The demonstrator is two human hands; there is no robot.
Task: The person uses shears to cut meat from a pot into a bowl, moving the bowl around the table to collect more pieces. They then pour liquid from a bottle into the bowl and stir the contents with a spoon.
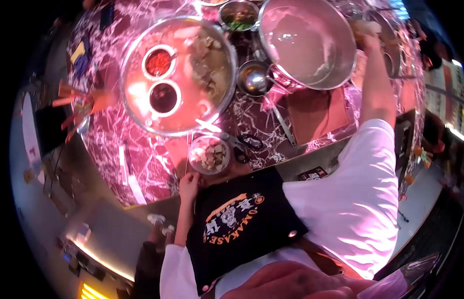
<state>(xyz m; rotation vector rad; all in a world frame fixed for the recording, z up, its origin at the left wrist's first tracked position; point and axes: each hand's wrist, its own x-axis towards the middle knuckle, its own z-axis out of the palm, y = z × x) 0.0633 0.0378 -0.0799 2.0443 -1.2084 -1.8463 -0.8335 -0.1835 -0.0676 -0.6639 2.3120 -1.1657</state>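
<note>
The left hand (188,183) is rested at the table (142,169) edge, fingers loosely bent with nothing held, just beside a small bowl (209,155) of pale chunks. Farther off, the right hand (366,31) is seen at the rim of the large pot (307,45). Whether its fingers are closed cannot be told, as they are blurred and washed out by glare.
</note>
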